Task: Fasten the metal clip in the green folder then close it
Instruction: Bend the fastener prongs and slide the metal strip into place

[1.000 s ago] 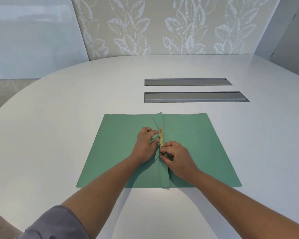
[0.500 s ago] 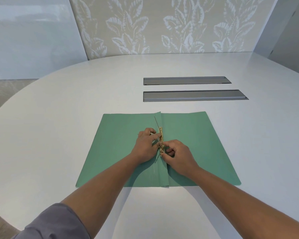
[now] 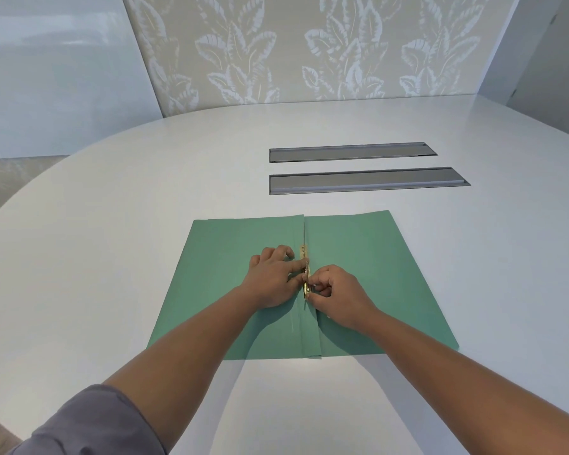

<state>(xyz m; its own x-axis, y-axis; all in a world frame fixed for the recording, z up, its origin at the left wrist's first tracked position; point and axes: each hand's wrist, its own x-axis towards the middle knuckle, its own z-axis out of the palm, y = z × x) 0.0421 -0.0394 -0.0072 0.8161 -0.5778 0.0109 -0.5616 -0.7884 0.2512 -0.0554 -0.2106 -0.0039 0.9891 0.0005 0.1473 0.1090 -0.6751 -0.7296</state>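
The green folder point(image 3: 368, 257) lies open and flat on the white table point(image 3: 112, 257), its spine fold running away from me. A thin brass metal clip point(image 3: 304, 251) sits along that spine. My left hand point(image 3: 273, 277) rests on the left leaf, its fingertips pressing on the clip's middle. My right hand point(image 3: 337, 295) is on the right side of the spine and pinches the near end of the clip between thumb and fingers. The clip's near part is hidden under my fingers.
Two long grey recessed panels point(image 3: 365, 180) are set into the table just beyond the folder. A leaf-patterned wall point(image 3: 309, 50) stands behind the rounded far edge of the table.
My right hand has shifted slightly along the clip and its fingers pinch tighter on the near end. My left fingers have slid down onto the clip's middle. The folder has not moved.
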